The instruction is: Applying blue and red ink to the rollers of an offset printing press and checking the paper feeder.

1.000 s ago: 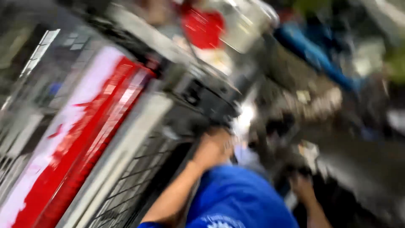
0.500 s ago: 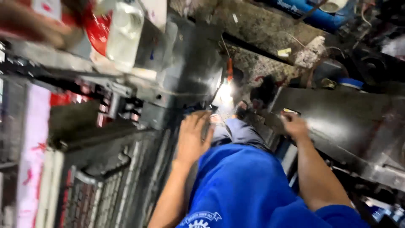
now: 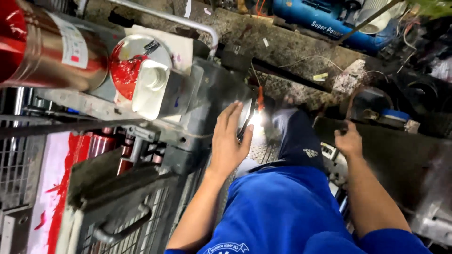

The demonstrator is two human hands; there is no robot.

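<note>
Head view: we brace our left hand (image 3: 229,141), fingers spread flat, against the grey machine housing (image 3: 207,101) beside the ink-smeared can (image 3: 141,75); our right hand (image 3: 349,141) grips the dark metal edge (image 3: 376,141), apparently steadying ourselves.

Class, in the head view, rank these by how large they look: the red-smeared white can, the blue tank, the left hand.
1. White can, though it sits nearest the camera.
2. Blue tank, partly cut off, so unsure.
3. Left hand.

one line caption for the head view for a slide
Left hand flat against a grey machine housing, right hand gripping a dark metal edge.
</note>
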